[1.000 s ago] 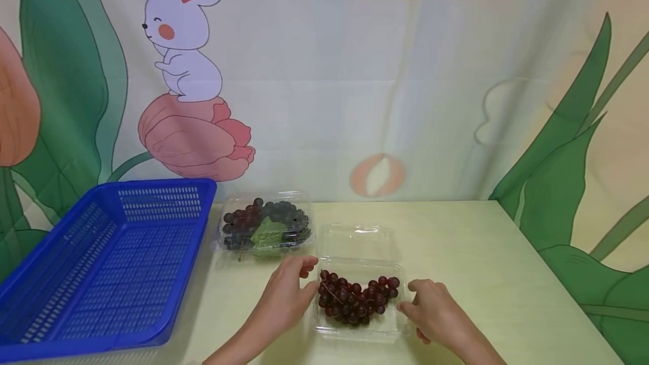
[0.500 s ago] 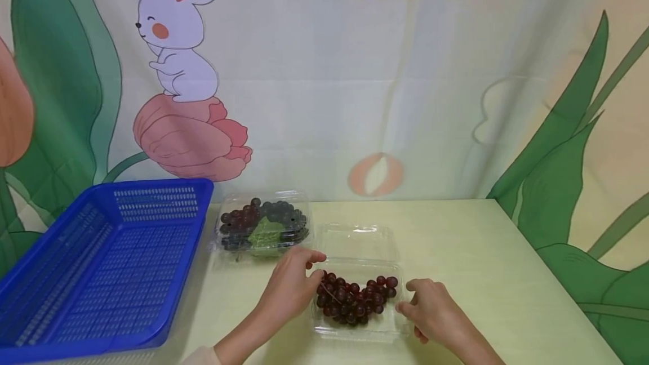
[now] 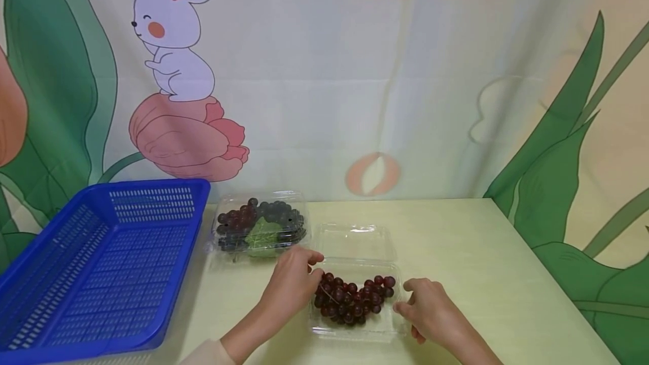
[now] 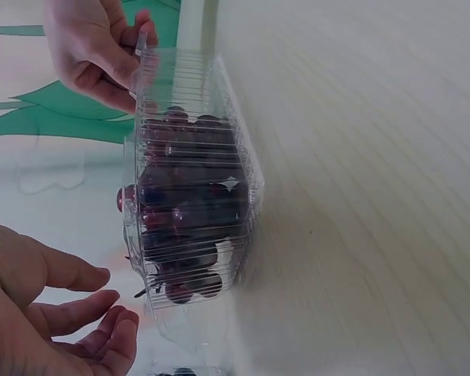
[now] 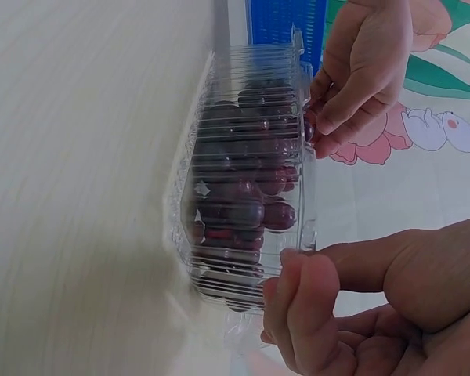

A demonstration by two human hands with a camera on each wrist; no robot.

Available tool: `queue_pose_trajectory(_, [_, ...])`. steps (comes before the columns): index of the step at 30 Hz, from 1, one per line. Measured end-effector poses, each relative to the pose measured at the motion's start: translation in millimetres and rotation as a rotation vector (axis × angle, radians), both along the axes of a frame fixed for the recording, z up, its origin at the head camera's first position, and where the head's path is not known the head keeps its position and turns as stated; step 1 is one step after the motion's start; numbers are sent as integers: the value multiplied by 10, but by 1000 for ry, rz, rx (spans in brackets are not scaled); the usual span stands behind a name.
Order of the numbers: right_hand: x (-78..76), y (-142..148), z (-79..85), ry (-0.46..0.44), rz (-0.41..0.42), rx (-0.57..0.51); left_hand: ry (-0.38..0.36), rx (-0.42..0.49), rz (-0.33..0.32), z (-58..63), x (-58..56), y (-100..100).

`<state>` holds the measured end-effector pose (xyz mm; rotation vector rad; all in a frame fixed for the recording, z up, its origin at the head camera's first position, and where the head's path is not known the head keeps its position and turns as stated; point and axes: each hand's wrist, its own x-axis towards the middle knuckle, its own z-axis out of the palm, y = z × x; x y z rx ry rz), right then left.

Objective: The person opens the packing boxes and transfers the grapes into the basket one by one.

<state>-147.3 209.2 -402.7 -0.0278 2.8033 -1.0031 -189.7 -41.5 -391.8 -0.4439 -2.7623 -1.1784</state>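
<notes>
A clear plastic clamshell container [image 3: 355, 330] stands with its lid [image 3: 354, 241] folded back flat behind it. Inside lies a bunch of dark red grapes [image 3: 350, 300], its thin stem showing at the left. My left hand [image 3: 291, 277] hovers over the container's left rim, thumb and fingers loosely bent and apart; in the left wrist view a gap shows between it and the grapes. At the opposite side my right hand [image 3: 428, 308] pinches the right rim between thumb and fingers, as the right wrist view shows close up.
Behind my left hand sits a second clamshell container [image 3: 261, 224], closed, with dark grapes and a green leaf in it. A blue plastic basket [image 3: 187, 258] stands at the left of the pale table [image 3: 487, 258]. A printed cloth with a rabbit hangs behind.
My left hand has moved slightly up and to the right, its fingers now reaching over the container's left rim. The right hand and the container stay in place; the head view shifts slightly.
</notes>
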Motion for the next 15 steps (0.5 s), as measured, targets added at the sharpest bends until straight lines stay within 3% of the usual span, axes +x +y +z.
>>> queue_pose_trajectory(15, [15,0,0,8,-3,8,-28,-139,-8,-70,-26,40])
